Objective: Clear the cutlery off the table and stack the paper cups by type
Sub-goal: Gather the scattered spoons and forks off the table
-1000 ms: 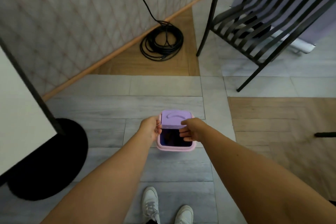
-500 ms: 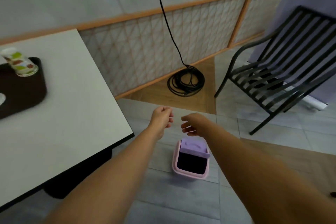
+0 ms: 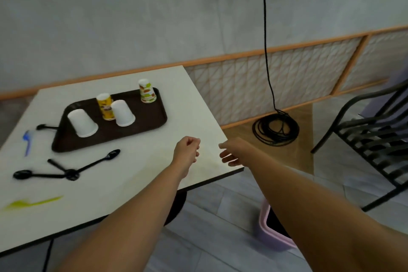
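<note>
A dark brown tray (image 3: 141, 126) on the white table (image 3: 194, 117) carries upside-down paper cups: two white ones (image 3: 82, 123) (image 3: 122, 113), a yellow one (image 3: 106, 106) and a green-patterned one (image 3: 147, 91). Three black plastic spoons (image 3: 97, 163) (image 3: 33, 175) (image 3: 45, 127), a blue utensil (image 3: 27, 142) and a blurred yellow-green fork (image 3: 33, 202) lie on the table. My left hand (image 3: 186, 150) hovers over the table's right part, fingers curled, holding nothing. My right hand (image 3: 231, 152) hangs at the table's right corner, fingers loose and empty.
A pink bin (image 3: 268, 234) stands on the floor below my right arm. A black slatted chair (image 3: 373, 134) is at the right. A coiled black cable (image 3: 276, 128) lies on the floor by the wall, its lead running up.
Both hands let go of the pink bin and rose to table height. The view swung up and left, bringing the table, tray, cups and cutlery into sight.
</note>
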`<state>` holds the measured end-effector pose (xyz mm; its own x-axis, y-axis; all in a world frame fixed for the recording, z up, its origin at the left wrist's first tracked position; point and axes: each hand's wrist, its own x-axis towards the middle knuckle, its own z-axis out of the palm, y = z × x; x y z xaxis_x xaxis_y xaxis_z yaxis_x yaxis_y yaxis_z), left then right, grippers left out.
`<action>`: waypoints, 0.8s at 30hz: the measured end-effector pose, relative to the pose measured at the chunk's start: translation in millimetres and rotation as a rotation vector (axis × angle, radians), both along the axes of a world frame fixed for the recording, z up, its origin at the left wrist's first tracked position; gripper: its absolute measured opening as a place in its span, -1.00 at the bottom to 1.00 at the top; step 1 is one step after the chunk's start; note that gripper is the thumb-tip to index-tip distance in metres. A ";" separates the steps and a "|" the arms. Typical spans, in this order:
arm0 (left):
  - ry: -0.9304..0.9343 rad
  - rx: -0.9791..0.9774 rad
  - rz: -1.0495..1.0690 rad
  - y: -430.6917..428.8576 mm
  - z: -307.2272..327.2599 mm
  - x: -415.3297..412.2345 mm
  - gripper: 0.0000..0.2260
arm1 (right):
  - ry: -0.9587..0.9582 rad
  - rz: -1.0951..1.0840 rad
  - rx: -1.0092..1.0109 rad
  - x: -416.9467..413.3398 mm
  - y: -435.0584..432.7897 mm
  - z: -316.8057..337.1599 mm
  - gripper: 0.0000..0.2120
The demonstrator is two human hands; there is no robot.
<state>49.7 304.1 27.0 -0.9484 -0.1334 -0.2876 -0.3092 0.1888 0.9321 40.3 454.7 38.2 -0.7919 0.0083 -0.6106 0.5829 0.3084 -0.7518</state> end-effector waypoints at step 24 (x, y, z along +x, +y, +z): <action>-0.103 -0.045 0.397 -296.2 -10.7 39.1 -0.94 | 0.065 0.526 0.249 -42.1 -267.8 14.1 -0.81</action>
